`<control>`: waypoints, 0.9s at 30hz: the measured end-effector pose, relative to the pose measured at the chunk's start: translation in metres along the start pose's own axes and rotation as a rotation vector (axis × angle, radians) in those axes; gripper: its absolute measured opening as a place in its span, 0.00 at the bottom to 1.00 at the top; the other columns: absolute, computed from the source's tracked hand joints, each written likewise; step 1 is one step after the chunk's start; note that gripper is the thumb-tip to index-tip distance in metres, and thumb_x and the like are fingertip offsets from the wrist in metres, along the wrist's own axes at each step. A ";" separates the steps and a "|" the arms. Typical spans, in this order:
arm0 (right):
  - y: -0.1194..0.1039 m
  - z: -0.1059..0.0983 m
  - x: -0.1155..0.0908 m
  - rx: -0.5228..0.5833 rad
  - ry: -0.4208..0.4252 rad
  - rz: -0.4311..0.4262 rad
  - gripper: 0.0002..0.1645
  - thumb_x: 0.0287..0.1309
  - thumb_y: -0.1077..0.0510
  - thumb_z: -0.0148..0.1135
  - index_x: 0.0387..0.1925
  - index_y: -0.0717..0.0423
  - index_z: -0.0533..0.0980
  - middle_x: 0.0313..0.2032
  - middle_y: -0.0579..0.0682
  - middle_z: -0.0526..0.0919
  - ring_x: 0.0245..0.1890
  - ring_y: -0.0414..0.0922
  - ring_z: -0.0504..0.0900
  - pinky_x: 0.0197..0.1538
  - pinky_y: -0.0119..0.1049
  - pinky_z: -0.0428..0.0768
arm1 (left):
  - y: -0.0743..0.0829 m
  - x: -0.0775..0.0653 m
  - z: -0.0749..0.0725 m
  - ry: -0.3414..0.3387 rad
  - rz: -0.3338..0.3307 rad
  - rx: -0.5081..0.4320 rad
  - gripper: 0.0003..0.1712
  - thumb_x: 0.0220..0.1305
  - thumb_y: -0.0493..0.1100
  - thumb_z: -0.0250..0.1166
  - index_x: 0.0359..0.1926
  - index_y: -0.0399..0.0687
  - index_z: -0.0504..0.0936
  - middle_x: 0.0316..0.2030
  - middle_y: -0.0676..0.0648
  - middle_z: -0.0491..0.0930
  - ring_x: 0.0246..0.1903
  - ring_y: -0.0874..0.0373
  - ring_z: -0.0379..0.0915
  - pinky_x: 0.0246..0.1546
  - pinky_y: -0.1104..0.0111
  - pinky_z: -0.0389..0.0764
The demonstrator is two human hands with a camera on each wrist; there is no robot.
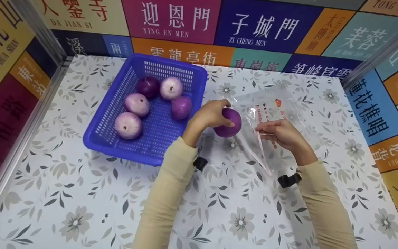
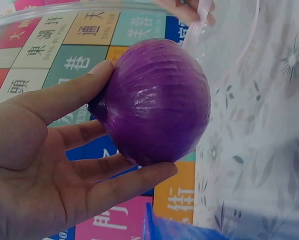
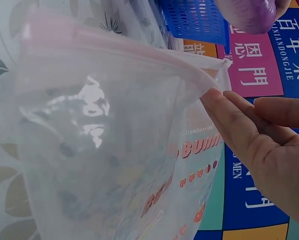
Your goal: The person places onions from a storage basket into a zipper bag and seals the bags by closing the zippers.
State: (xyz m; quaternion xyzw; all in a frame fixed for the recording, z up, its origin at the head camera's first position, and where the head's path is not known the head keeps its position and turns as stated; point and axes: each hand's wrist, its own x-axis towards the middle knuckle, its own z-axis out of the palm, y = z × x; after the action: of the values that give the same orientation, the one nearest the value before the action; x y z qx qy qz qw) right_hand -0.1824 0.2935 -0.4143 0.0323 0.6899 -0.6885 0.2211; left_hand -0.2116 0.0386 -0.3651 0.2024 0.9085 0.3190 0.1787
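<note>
From the head, holding a purple onion [image 1: 233, 129] in the left hand [image 1: 210, 114], with a grip curled round it above the floral tabletop [image 1: 71, 186], between a blue basket [image 1: 161, 133] and a clear plastic bag [image 1: 269, 112], outside the bag but near its mouth; pinching the bag's pink rim in the right hand [image 1: 283, 136], with a narrow grip; showing five more onions [image 1: 128, 126] inside the basket, two deeper purple and three paler, and lettered wall panels [image 1: 174, 20] behind; from the left wrist, grasping the onion with thumb on one side and fingers on the other, with its pointed end toward the palm; showing also a blurred corner of the basket at the bottom; from the right wrist, meeting the rim at the fingertips; showing red lettering and strawberry prints on the bag, with part of the held onion at the top right.
</note>
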 end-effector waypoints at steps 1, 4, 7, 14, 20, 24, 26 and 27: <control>0.000 0.000 0.000 -0.001 0.000 0.001 0.15 0.60 0.73 0.46 0.46 0.83 0.69 0.33 0.53 0.82 0.36 0.44 0.80 0.44 0.35 0.79 | 0.002 0.001 0.002 -0.008 -0.010 -0.003 0.35 0.50 0.49 0.70 0.58 0.44 0.70 0.52 0.45 0.74 0.53 0.52 0.66 0.54 0.64 0.67; 0.000 0.000 0.000 -0.002 0.001 0.004 0.14 0.60 0.73 0.45 0.45 0.81 0.71 0.32 0.52 0.82 0.36 0.43 0.80 0.43 0.34 0.79 | 0.006 0.004 0.009 -0.020 -0.032 -0.010 0.36 0.49 0.49 0.70 0.59 0.44 0.70 0.52 0.45 0.74 0.53 0.52 0.66 0.53 0.64 0.68; 0.000 0.001 0.000 0.004 0.002 0.002 0.13 0.60 0.73 0.45 0.43 0.79 0.72 0.32 0.52 0.82 0.36 0.43 0.80 0.42 0.34 0.80 | 0.009 0.006 0.016 -0.012 -0.042 -0.015 0.36 0.48 0.49 0.71 0.58 0.44 0.70 0.52 0.45 0.74 0.52 0.52 0.66 0.53 0.64 0.68; 0.000 0.000 0.000 0.039 0.004 -0.004 0.13 0.60 0.74 0.45 0.41 0.76 0.75 0.31 0.52 0.83 0.35 0.42 0.81 0.41 0.33 0.80 | 0.010 0.012 0.033 0.036 -0.073 -0.046 0.34 0.45 0.48 0.73 0.54 0.43 0.72 0.48 0.44 0.76 0.48 0.52 0.70 0.50 0.64 0.71; 0.001 0.000 0.000 0.037 0.003 -0.014 0.14 0.60 0.75 0.44 0.40 0.76 0.76 0.31 0.52 0.83 0.35 0.43 0.81 0.41 0.34 0.80 | 0.011 0.018 0.042 0.074 -0.096 -0.036 0.32 0.44 0.48 0.74 0.50 0.43 0.73 0.46 0.44 0.77 0.47 0.51 0.70 0.49 0.64 0.71; 0.001 0.000 0.001 0.023 -0.003 -0.014 0.14 0.60 0.74 0.44 0.41 0.76 0.75 0.31 0.52 0.83 0.36 0.43 0.81 0.42 0.34 0.80 | 0.013 0.020 0.045 0.086 -0.108 -0.034 0.31 0.44 0.48 0.74 0.49 0.42 0.74 0.45 0.44 0.77 0.47 0.51 0.70 0.49 0.65 0.71; 0.001 0.000 0.001 0.017 -0.003 -0.013 0.14 0.60 0.74 0.44 0.41 0.76 0.75 0.31 0.52 0.83 0.36 0.43 0.80 0.42 0.34 0.80 | 0.013 0.021 0.048 0.089 -0.115 -0.029 0.31 0.44 0.48 0.74 0.49 0.42 0.74 0.45 0.44 0.77 0.46 0.51 0.71 0.49 0.65 0.72; 0.001 0.000 0.001 0.015 -0.004 -0.013 0.14 0.60 0.74 0.44 0.41 0.76 0.75 0.31 0.52 0.83 0.36 0.43 0.80 0.42 0.34 0.80 | 0.012 0.021 0.049 0.092 -0.118 -0.024 0.31 0.44 0.48 0.74 0.49 0.42 0.74 0.45 0.44 0.78 0.46 0.51 0.71 0.49 0.65 0.72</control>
State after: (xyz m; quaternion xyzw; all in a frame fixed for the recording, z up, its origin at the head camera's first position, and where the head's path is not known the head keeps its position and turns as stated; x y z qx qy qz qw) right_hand -0.1828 0.2930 -0.4153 0.0281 0.6845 -0.6952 0.2176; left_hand -0.2042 0.0824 -0.3969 0.1316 0.9221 0.3279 0.1576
